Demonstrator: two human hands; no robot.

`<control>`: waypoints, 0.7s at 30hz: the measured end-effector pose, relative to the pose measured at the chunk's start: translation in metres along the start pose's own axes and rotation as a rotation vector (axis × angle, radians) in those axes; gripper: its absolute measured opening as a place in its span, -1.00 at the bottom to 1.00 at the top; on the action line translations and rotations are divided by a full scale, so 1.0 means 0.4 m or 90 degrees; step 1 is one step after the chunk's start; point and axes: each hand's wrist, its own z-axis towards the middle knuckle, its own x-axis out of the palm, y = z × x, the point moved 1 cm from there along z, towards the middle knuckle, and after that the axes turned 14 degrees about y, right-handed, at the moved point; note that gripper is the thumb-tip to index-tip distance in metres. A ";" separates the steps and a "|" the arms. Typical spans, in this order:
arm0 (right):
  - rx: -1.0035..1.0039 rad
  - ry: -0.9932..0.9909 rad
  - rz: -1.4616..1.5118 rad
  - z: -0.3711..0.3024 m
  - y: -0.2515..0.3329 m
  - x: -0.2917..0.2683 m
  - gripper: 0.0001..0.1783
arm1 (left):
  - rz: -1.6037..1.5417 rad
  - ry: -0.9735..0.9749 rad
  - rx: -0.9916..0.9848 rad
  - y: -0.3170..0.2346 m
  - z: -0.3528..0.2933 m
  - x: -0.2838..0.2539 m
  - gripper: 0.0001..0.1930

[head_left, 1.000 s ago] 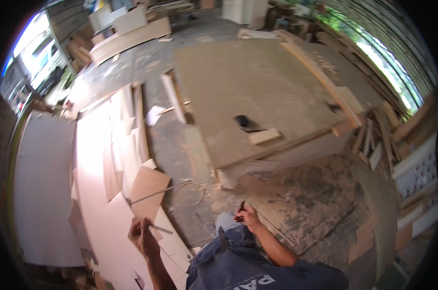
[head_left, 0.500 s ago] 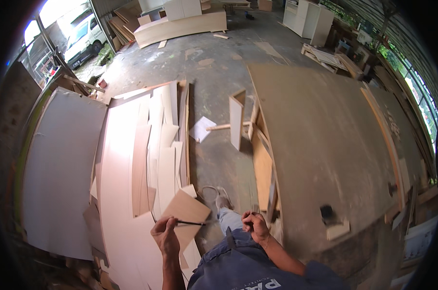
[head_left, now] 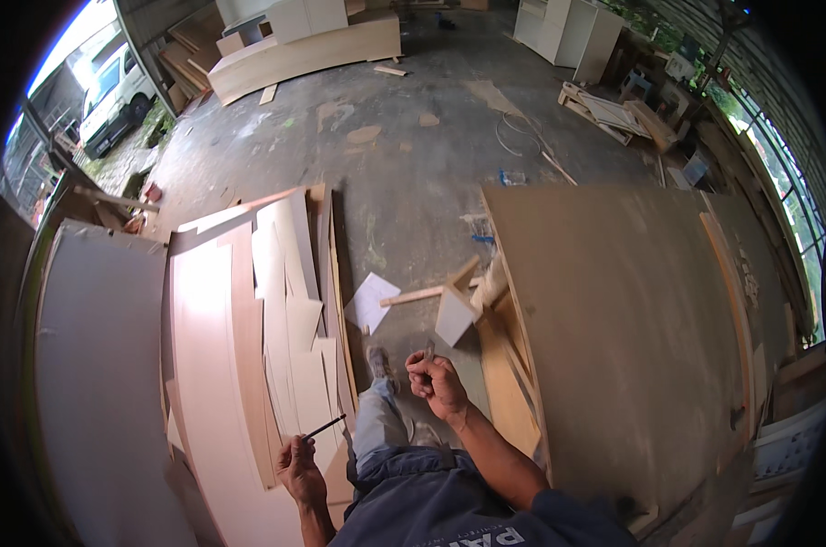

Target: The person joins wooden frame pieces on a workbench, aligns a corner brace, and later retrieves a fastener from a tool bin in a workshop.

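My left hand (head_left: 301,469) is closed round one end of a thin dark pencil (head_left: 325,426), which points up and to the right. It is over the left stack of pale sheets (head_left: 214,383). My right hand (head_left: 438,383) is raised in front of my body with the fingers curled together. A small greyish piece (head_left: 429,349) shows at its fingertips, too small to name. Beyond the right hand, a white-faced board piece (head_left: 456,314) stands on the floor beside a wooden strip (head_left: 411,297). A white paper sheet (head_left: 371,303) lies left of it.
A wide brown board (head_left: 614,337) forms a bench on the right. To the far left leans a grey-white panel (head_left: 98,365). A long plywood box (head_left: 304,56) and a white cabinet (head_left: 559,35) stand at the back. A cable (head_left: 513,137) lies on the floor.
I have stepped forward, so the paper and the white-faced piece are nearer. My right hand has risen and moved left. The pencil in my left hand now tilts upward.
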 end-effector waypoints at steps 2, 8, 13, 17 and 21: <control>-0.007 -0.022 -0.006 0.120 0.069 -0.031 -0.93 | 0.034 0.023 -0.026 0.022 0.164 0.036 -0.86; -0.167 -0.265 -0.009 0.369 0.290 -0.190 -0.91 | 0.058 0.213 -0.026 0.054 0.759 0.249 -0.84; -0.330 -0.398 0.051 0.442 0.414 -0.223 -0.94 | 0.194 0.366 -0.014 0.010 1.160 0.609 -0.77; -0.362 -0.467 0.097 0.591 0.461 -0.232 -0.94 | 0.109 0.500 -0.046 0.053 1.389 0.852 -0.83; -0.328 -0.479 0.137 0.819 0.514 -0.312 -0.92 | 0.031 0.565 -0.087 0.138 1.559 1.053 -0.82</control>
